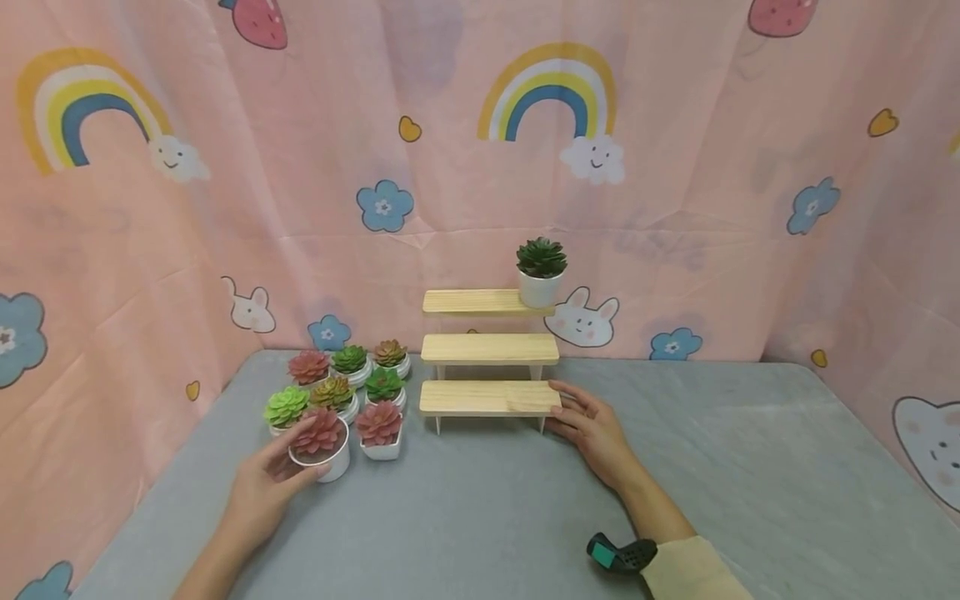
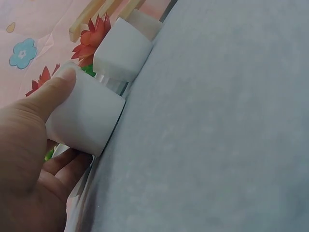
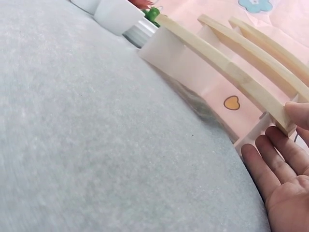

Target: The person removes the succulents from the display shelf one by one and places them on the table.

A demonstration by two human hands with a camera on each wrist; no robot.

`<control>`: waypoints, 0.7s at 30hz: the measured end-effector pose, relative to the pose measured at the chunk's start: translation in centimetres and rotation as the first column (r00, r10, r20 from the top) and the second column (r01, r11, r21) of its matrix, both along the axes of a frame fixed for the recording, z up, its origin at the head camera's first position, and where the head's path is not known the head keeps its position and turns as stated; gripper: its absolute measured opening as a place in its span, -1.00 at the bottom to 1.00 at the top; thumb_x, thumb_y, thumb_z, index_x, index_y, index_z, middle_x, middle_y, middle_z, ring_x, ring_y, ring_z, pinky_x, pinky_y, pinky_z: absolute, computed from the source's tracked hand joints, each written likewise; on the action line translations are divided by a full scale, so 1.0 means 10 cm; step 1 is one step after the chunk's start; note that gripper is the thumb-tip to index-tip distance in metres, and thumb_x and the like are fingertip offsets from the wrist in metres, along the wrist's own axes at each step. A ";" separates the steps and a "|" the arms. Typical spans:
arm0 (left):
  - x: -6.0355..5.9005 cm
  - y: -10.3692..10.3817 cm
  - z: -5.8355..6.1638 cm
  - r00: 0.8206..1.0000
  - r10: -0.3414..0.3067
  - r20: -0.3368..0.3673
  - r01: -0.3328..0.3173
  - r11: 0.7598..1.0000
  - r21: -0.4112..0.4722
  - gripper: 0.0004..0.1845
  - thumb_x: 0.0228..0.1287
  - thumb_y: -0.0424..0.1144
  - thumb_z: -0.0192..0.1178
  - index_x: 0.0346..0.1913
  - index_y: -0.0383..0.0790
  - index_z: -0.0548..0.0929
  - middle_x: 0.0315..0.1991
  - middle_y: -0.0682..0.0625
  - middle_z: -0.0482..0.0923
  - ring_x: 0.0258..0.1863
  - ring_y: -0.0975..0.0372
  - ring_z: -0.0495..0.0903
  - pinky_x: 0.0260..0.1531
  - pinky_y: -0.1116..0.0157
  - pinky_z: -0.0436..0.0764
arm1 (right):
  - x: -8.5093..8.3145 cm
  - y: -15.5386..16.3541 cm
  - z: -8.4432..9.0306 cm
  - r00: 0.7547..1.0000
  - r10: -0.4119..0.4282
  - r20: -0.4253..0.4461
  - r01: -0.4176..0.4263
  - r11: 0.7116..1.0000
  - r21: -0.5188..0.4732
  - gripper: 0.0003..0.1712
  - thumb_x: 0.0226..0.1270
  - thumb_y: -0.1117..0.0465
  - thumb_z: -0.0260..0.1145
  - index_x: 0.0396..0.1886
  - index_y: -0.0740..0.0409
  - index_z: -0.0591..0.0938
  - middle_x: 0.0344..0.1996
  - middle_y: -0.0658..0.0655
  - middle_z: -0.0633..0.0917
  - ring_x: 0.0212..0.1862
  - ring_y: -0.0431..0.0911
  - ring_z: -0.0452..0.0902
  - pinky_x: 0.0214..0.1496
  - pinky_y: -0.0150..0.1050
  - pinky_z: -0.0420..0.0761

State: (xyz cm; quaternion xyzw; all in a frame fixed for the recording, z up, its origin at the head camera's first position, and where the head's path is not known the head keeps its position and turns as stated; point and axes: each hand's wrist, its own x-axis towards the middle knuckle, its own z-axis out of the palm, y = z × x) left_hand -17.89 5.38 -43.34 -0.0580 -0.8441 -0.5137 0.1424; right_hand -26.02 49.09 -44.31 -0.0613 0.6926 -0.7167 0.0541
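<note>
My left hand (image 1: 258,492) holds a round white pot with a dusty-red succulent (image 1: 318,435), thumb on one side and fingers on the other. In the left wrist view, the base of this white pot (image 2: 87,108) is right at the tabletop. My right hand (image 1: 592,437) grips the right end of the lowest step of a three-tier wooden shelf (image 1: 491,398). The right wrist view has the thumb at the board's end (image 3: 282,118) and the fingers (image 3: 275,157) below it. A dark green succulent in a white pot (image 1: 541,275) stands at the right of the top step.
Beside the left hand, several potted succulents stand grouped left of the shelf, among them a pink one in a square pot (image 1: 380,433) and a bright green one (image 1: 287,408). A grey cloth (image 1: 480,525) covers the table. Behind hangs a pink patterned curtain (image 1: 480,208).
</note>
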 end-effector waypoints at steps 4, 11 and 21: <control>0.00 0.03 0.02 1.000 0.001 -0.001 -0.001 1.000 -0.019 -0.30 0.18 -0.30 0.46 0.41 -0.14 0.50 0.40 -0.25 0.45 0.06 0.76 0.46 -0.07 0.65 0.62 | 0.00 0.02 0.00 1.000 0.004 -0.003 -0.004 1.000 -0.003 -0.38 0.53 0.29 0.17 0.51 0.27 0.29 0.44 0.43 0.39 0.21 -0.20 0.58 0.25 -0.24 0.67; -0.01 0.06 0.07 1.000 0.018 0.006 -0.017 0.996 -0.084 -0.25 0.17 -0.27 0.48 0.45 -0.10 0.45 0.40 -0.24 0.46 0.02 0.73 0.49 -0.11 0.64 0.63 | 0.00 0.03 0.00 1.000 0.001 0.000 -0.001 1.000 -0.009 -0.38 0.52 0.29 0.18 0.51 0.26 0.29 0.44 0.43 0.38 0.22 -0.19 0.57 0.26 -0.22 0.67; 0.09 -0.10 0.54 0.962 0.036 0.271 0.053 0.948 -0.314 -0.10 0.35 0.12 0.30 0.58 -0.18 0.16 0.38 -0.44 0.40 0.13 -0.26 0.64 0.05 -0.04 0.72 | 0.01 0.01 0.00 1.000 0.017 -0.017 -0.018 0.999 -0.030 -0.37 0.52 0.31 0.17 0.51 0.31 0.28 0.44 0.46 0.38 0.18 -0.23 0.59 0.23 -0.23 0.68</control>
